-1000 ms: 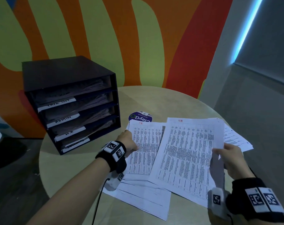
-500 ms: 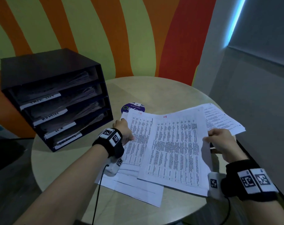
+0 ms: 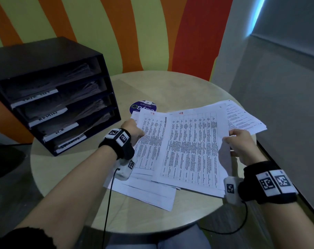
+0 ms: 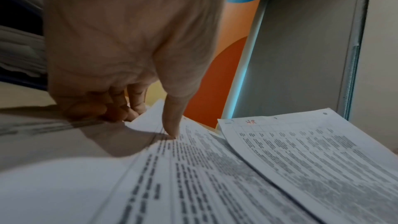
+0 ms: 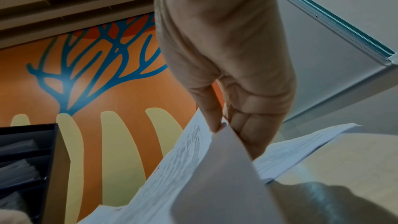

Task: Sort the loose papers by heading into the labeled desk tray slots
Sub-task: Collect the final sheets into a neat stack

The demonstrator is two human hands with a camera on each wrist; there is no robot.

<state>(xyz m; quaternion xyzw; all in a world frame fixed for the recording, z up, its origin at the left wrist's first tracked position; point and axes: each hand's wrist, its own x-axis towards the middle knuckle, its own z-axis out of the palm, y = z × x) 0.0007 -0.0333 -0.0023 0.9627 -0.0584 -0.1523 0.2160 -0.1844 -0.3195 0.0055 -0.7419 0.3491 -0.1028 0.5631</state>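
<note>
Right hand (image 3: 242, 144): we pinched the right edge of the top sheet (image 3: 192, 150), thumb over, fingers under; that edge was lifted off the pile.
Left hand (image 3: 133, 131): our thumb pressed on the left stack (image 3: 149, 141), fingers curled under its edge.
Heading: red "HR" stood at the head of the top sheet.
Papers (image 3: 143, 191): more sheets lay fanned beneath on the round table (image 3: 72, 177).
Tray (image 3: 50, 97): it stood at the table's left, four labeled slots with paper in them, apart from our hands.

Matt white paper sheets (image 3: 192, 150), smooth pale wood-look table (image 3: 66, 169)
</note>
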